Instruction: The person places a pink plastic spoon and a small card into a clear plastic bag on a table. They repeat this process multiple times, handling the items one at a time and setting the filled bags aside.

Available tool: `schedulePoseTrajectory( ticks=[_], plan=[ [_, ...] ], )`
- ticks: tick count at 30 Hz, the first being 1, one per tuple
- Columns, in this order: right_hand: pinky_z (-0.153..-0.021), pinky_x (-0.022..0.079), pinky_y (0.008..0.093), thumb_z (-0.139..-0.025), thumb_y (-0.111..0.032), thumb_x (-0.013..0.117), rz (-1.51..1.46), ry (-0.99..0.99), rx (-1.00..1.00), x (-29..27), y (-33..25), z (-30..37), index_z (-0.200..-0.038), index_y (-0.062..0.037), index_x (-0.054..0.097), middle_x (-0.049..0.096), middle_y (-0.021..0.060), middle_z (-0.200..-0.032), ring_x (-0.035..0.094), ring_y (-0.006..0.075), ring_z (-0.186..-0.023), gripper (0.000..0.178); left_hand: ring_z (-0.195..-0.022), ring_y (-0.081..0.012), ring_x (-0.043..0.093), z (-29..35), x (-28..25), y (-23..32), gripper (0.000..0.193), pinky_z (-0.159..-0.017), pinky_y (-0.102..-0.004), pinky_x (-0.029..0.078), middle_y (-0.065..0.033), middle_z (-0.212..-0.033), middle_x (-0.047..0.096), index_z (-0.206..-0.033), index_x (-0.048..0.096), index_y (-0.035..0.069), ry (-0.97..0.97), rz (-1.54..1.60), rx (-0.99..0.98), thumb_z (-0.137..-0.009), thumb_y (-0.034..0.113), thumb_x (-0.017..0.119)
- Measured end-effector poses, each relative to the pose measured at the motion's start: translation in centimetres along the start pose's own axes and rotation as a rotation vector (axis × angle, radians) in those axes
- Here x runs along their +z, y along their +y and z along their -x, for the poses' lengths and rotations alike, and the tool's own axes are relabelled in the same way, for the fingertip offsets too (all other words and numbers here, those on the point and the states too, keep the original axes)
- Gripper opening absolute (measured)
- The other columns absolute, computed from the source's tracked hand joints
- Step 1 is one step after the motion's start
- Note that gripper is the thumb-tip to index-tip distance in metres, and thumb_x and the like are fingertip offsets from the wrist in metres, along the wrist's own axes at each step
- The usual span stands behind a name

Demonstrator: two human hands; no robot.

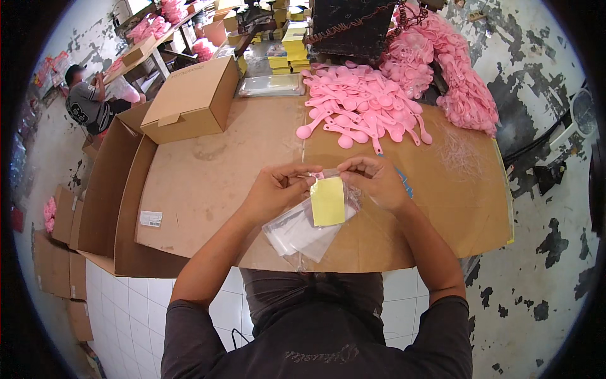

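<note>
A small clear plastic bag with a yellow card in it is held upright over the cardboard-covered table. My left hand pinches its top left side, close to a bit of pink at the top edge. At the top right corner, my right hand pinches the bag between thumb and fingers. Below lies a loose stack of flat clear plastic bags. A heap of pink measuring spoons spreads just beyond my hands. Something blue lies partly hidden by my right wrist.
A closed cardboard box stands at the far left, beside an open carton. Packs of clear film and yellow card stacks sit at the back. Bagged pink spoons hang at right. A person sits at far left.
</note>
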State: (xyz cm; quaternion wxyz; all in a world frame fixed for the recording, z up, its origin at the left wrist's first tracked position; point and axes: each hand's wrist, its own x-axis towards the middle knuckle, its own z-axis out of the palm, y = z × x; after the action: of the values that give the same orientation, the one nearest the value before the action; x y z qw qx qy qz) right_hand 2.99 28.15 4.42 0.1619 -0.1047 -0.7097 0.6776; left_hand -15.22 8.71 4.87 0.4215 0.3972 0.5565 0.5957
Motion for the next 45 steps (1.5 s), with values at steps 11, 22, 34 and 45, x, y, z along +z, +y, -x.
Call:
schedulePoseTrajectory(
  ticks=[11,22,34,45],
  plan=[
    [-0.094,0.054,0.0299,-0.099,-0.001,0.066,0.024,-0.168,-0.007,0.6,-1.6,0.5,-0.136,0.0033,0.056,0.069,0.0081,-0.116,0.066,0.0142,-0.105,0.039,-0.096,-0.0105,0.069,0.6,0.9,0.3,0.041,-0.083,-0.0254,0.058,-0.0075,-0.106,0.072,-0.14,0.058,-0.001,0.069,-0.005,0.286,-0.101,0.008,0.068],
    [-0.087,0.054,0.0378,-0.092,-0.016,0.075,1.117,0.052,-0.208,-6.7,-4.2,2.8,-0.123,-0.0001,0.067,0.071,0.014,-0.109,0.068,0.025,-0.098,0.036,-0.098,-0.0144,0.069,9.5,-10.6,1.3,0.04,-0.083,-0.0319,0.059,-0.0063,-0.115,0.07,-0.137,0.058,0.0,0.592,-0.041,0.247,-0.105,0.025,0.062],
    [-0.079,0.054,0.0412,-0.079,-0.031,0.085,1.127,0.193,0.135,-8.9,-1.9,2.7,-0.1,0.0038,0.069,0.069,0.019,-0.096,0.068,0.031,-0.089,0.043,-0.091,-0.0165,0.068,2.5,-2.3,1.5,0.037,-0.083,-0.0323,0.054,-0.0072,-0.106,0.072,-0.123,0.072,0.003,0.245,-0.57,0.085,-0.096,0.028,0.072],
    [-0.072,0.052,0.0304,-0.085,-0.004,0.078,0.86,0.26,0.039,-9.5,-2.3,3.0,-0.103,0.0031,0.069,0.07,0.0083,-0.088,0.064,0.0155,-0.08,0.022,-0.078,-0.0261,0.071,-1.3,1.9,-0.9,0.03,-0.075,-0.0368,0.057,-0.0138,-0.093,0.075,-0.105,0.073,-0.001,0.038,-0.809,-0.035,-0.085,0.019,0.081]
  ],
)
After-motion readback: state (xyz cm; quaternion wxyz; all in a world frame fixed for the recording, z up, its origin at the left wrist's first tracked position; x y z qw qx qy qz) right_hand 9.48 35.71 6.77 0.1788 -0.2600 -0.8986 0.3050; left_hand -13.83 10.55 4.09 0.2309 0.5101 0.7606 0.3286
